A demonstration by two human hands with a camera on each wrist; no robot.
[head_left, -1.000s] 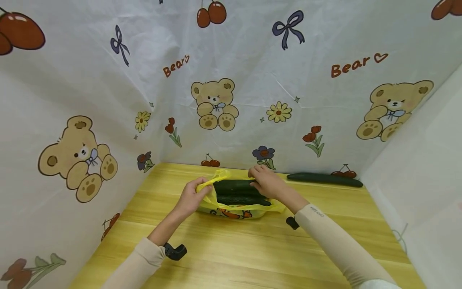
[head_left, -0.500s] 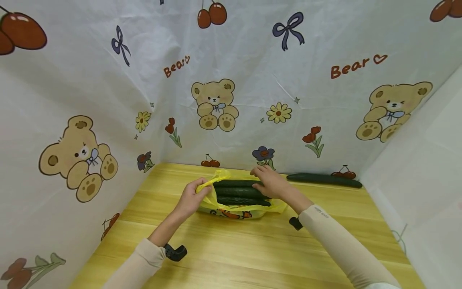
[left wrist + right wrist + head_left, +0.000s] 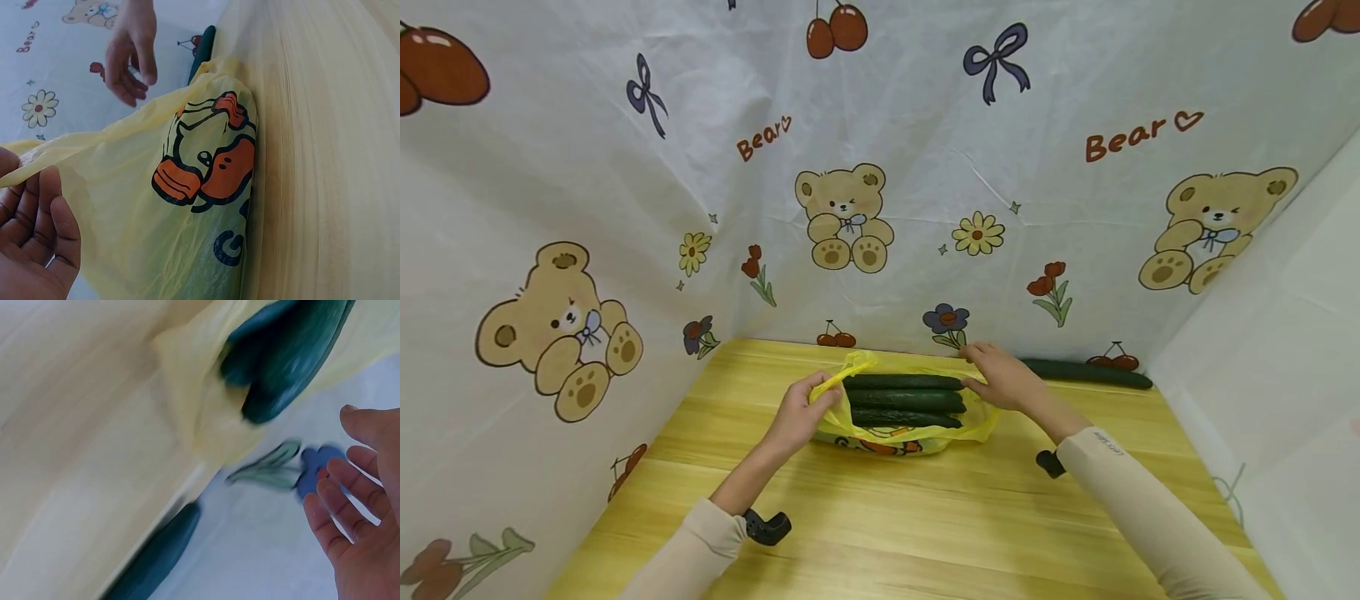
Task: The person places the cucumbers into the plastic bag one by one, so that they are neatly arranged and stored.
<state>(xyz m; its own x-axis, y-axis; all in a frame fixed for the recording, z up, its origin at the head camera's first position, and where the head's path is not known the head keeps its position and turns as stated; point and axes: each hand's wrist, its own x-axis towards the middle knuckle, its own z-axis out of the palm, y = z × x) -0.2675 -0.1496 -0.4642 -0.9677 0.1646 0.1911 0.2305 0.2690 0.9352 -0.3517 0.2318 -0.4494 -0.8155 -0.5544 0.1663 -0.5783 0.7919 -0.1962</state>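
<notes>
A thin yellow plastic bag [image 3: 977, 427] with an orange and black cartoon print lies with its mouth open on the table. Three dark green cucumbers [image 3: 906, 401] lie side by side inside it. At the bag's left end, my left hand [image 3: 799, 410] pinches the rim between thumb and fingers, as the left wrist view [image 3: 37, 234] also shows. My right hand [image 3: 1006, 379] hovers beyond the bag's right end, fingers loosely spread and holding nothing. In the right wrist view, its palm and fingers [image 3: 340, 509] are apart from the cucumbers. Another cucumber [image 3: 1090, 372] lies on the table behind the right hand.
The wood-grain table [image 3: 880, 517] meets a white cloth wall [image 3: 910, 117] printed with bears, bows and flowers right behind the bag and the loose cucumber. More white cloth rises at left and right. A black wrist device [image 3: 767, 527] sits on each forearm.
My right hand has drawn back from above the cucumbers in the bag, moving right past its end. More of the cucumbers shows now. My left hand stays on the rim.
</notes>
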